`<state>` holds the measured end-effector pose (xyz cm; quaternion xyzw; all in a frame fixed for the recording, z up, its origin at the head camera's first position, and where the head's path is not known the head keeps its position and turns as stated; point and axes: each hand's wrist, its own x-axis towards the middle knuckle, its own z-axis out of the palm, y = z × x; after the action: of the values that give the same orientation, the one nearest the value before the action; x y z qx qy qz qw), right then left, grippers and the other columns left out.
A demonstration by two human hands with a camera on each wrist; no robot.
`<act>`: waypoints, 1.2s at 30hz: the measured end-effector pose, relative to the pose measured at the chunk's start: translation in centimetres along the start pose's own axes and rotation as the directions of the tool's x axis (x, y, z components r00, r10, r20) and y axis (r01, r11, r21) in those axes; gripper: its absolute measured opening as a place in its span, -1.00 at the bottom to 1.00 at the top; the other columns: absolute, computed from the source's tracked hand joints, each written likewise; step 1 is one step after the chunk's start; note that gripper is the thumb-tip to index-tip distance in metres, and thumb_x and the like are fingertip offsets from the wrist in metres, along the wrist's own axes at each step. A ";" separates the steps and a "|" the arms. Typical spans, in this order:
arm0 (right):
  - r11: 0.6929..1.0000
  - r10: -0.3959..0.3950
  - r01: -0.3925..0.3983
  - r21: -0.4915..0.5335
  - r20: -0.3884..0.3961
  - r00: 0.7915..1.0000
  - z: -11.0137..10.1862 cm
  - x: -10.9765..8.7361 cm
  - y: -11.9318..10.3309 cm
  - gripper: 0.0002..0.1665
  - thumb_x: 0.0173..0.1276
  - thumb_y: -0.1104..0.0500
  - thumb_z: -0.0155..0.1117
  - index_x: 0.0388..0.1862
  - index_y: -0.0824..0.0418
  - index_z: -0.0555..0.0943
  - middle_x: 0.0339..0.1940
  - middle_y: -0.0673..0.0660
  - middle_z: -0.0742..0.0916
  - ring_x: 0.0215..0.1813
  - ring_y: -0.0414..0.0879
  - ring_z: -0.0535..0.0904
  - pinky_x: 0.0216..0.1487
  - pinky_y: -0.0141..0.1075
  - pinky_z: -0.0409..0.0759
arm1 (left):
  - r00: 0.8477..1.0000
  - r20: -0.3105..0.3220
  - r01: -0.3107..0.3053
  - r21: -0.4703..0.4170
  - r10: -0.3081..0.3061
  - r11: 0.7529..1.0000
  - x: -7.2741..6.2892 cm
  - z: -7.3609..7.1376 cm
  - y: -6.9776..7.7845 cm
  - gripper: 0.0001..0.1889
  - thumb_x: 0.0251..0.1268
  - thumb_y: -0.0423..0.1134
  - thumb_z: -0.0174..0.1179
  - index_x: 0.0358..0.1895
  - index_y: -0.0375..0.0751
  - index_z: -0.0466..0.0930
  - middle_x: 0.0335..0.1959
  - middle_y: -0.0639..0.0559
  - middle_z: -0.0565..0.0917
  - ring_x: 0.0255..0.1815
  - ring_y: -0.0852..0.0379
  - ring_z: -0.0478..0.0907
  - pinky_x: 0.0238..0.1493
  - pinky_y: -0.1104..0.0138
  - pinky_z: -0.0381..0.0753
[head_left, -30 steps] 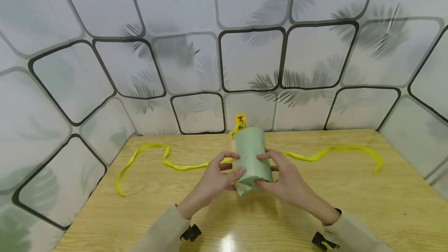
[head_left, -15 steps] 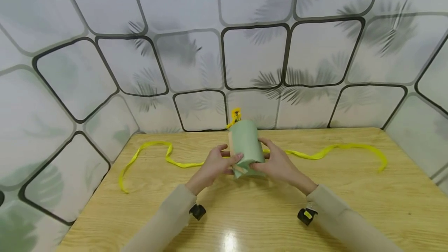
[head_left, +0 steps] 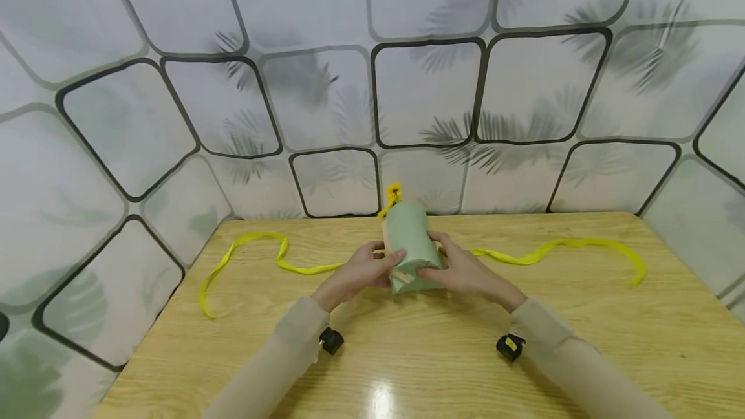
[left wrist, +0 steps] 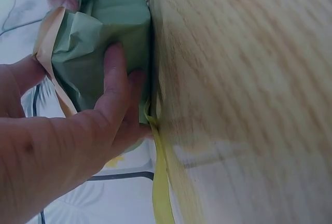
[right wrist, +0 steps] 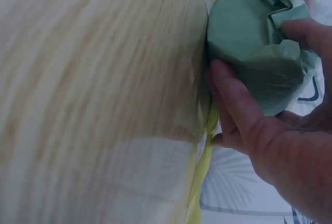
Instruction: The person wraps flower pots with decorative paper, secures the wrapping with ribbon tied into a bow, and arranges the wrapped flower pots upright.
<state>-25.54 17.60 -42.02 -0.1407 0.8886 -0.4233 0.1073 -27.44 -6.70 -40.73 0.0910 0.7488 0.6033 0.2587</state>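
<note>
A green paper-wrapped bundle (head_left: pixel 407 231) lies on the table with a small yellow flower (head_left: pixel 394 193) poking out at its far end. Its near end is folded and crumpled, and a tan paper edge (left wrist: pixel 50 40) runs along its left side. My left hand (head_left: pixel 363 270) grips it from the left, thumb on top and fingers low along the side. From the right my right hand (head_left: pixel 462 269) holds it, its thumb pressing the crumpled near end. A yellow ribbon (head_left: pixel 279 257) stretches across the table, its middle hidden by the bundle and hands.
The wooden table (head_left: pixel 372 348) ends at a patterned curtain wall (head_left: pixel 326 102) behind and on both sides. The ribbon's right part (head_left: pixel 535 256) curves out beyond my right hand.
Over the second, both hands have carried the bundle away from me and down onto the table across the ribbon. The last half second shows only slight movement; the head view has shifted a little.
</note>
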 end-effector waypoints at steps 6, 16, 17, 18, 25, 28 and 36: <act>0.990 0.022 -0.031 0.136 0.062 0.998 0.2 -0.5 0.3 0.08 0.41 -0.21 0.36 0.65 0.03 -0.06 0.50 0.45 0.41 0.32 0.19 0.58 -0.01 -0.11 0.72 | 1.000 0.017 -0.003 -0.021 0.003 1.000 0.0 0.1 0.0 -0.17 0.54 0.07 0.15 0.58 -0.40 0.01 0.29 -0.34 0.56 0.04 -0.05 0.74 0.07 0.10 0.74; 0.973 0.088 -0.099 0.208 0.061 0.994 1.3 -3.5 -0.7 0.04 0.42 -0.07 0.40 0.61 0.12 -0.04 0.45 0.50 0.46 0.16 0.12 0.67 -0.15 -0.14 0.75 | 1.000 0.024 0.011 -0.071 -0.010 0.997 -2.5 1.8 -0.4 -0.11 0.50 0.04 0.21 0.58 -0.43 -0.04 0.32 -0.36 0.51 0.09 -0.07 0.71 0.05 0.11 0.74; 0.973 0.095 -0.104 0.207 0.055 0.994 1.4 -3.8 -0.8 0.04 0.42 -0.06 0.40 0.61 0.13 -0.04 0.45 0.50 0.46 0.15 0.11 0.68 -0.15 -0.15 0.75 | 1.000 0.025 0.011 -0.075 -0.009 0.997 -2.7 2.0 -0.5 -0.11 0.50 0.04 0.21 0.58 -0.42 -0.04 0.33 -0.36 0.50 0.10 -0.08 0.70 0.06 0.11 0.74; 0.972 0.100 -0.109 0.207 0.051 0.994 1.5 -4.0 -0.9 0.05 0.42 -0.05 0.40 0.61 0.13 -0.04 0.45 0.51 0.46 0.15 0.11 0.68 -0.16 -0.15 0.75 | 1.000 0.028 0.010 -0.078 -0.007 0.997 -2.9 2.1 -0.6 -0.12 0.50 0.04 0.21 0.58 -0.41 -0.03 0.34 -0.35 0.49 0.11 -0.08 0.69 0.06 0.11 0.74; 0.999 0.017 -0.016 0.042 -0.017 1.000 1.4 -5.2 -2.0 0.15 0.38 -0.09 0.42 0.65 0.32 -0.04 0.44 0.54 0.42 0.21 0.19 0.61 -0.03 -0.06 0.71 | 1.000 0.003 -0.022 -0.072 0.022 0.997 -3.3 2.6 -1.0 -0.21 0.50 0.01 0.21 0.54 -0.41 0.11 0.40 -0.33 0.43 0.06 -0.04 0.70 0.05 0.12 0.75; 0.993 -0.079 0.071 -0.096 -0.086 0.993 1.0 -5.6 -2.5 0.15 0.32 -0.09 0.46 0.64 0.33 0.05 0.49 0.53 0.35 0.32 0.34 0.51 0.08 0.10 0.65 | 1.000 -0.002 -0.031 -0.075 0.031 0.997 -3.3 2.8 -1.1 -0.22 0.50 0.01 0.22 0.52 -0.43 0.15 0.40 -0.34 0.43 0.02 -0.03 0.71 0.03 0.13 0.76; 0.906 -0.369 0.300 -0.298 -0.208 0.906 1.9 -5.2 -4.1 -0.32 0.20 -0.03 0.60 0.27 0.12 0.60 0.44 0.45 0.47 0.36 0.47 0.47 0.15 0.30 0.60 | 0.999 -0.041 -0.024 -0.055 0.022 0.998 -3.5 2.8 -1.0 -0.17 0.47 0.05 0.25 0.55 -0.40 0.13 0.23 -0.33 0.55 -0.04 0.01 0.72 -0.06 0.17 0.77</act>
<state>-19.41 15.54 -39.66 -0.2483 0.9046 -0.3306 -0.1040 -22.90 -6.10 -41.06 0.0800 0.7358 0.6286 0.2389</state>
